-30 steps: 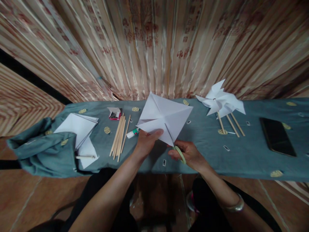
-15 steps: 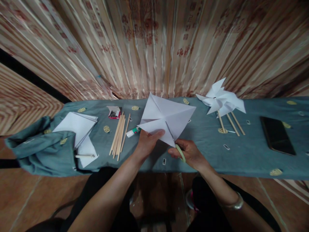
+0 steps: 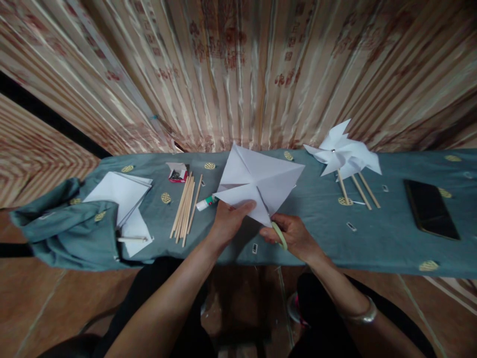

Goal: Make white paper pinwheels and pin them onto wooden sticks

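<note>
A creased white sheet of paper [image 3: 274,174], cut in from its corners, is held up above the table by my left hand [image 3: 231,219], thumb on top and fingers hidden beneath. My right hand [image 3: 290,234] is closed on scissors [image 3: 279,235] with pale green handles. Their blades sit at the paper's near corner, mostly hidden by the sheet and fingers. A glue stick [image 3: 206,202] with a green band lies just left of the paper, partly covered by it.
Several wooden sticks [image 3: 182,211] lie left of the glue stick, near a small open red box [image 3: 178,172]. Farther left are white sheets [image 3: 121,191] and a bunched cloth [image 3: 70,228]. Paper pinwheels [image 3: 333,155] on sticks and a black phone [image 3: 431,209] lie right. A curtain [image 3: 238,74] hangs behind.
Both hands, the paper and the scissors keep nearly the same pose. The whole view has shifted very slightly.
</note>
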The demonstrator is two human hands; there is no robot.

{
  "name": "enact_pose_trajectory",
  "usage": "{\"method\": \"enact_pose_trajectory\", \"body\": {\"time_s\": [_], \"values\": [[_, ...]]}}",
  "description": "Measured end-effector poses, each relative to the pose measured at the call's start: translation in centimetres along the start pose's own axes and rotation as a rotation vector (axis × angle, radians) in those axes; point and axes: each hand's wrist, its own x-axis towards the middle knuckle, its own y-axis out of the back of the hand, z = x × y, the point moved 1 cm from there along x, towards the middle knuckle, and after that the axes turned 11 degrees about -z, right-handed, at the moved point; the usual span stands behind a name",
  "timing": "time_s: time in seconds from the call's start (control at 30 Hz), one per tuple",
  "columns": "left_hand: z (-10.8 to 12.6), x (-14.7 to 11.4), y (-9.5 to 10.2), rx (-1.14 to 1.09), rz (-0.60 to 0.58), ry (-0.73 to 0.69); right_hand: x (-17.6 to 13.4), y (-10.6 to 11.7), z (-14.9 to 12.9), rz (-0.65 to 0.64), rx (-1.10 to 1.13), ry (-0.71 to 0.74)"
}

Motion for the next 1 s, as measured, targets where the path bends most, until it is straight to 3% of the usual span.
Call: {"method": "enact_pose_trajectory", "body": {"time_s": [0.6,0.87,1.0], "values": [[0.4,-0.3,-0.2,0.004,0.031,0.008,0.3,-0.6,-0.5,0.029,0.038,0.011],[0.1,0.4,0.8,-0.073,0.065,-0.034,-0.4,0.1,0.9,-0.158,-0.048,-0.129],[0.3,0.5,2.0,-0.051,0.087,-0.026,-2.2,2.2,0.1,-0.225,-0.159,-0.247]]}}
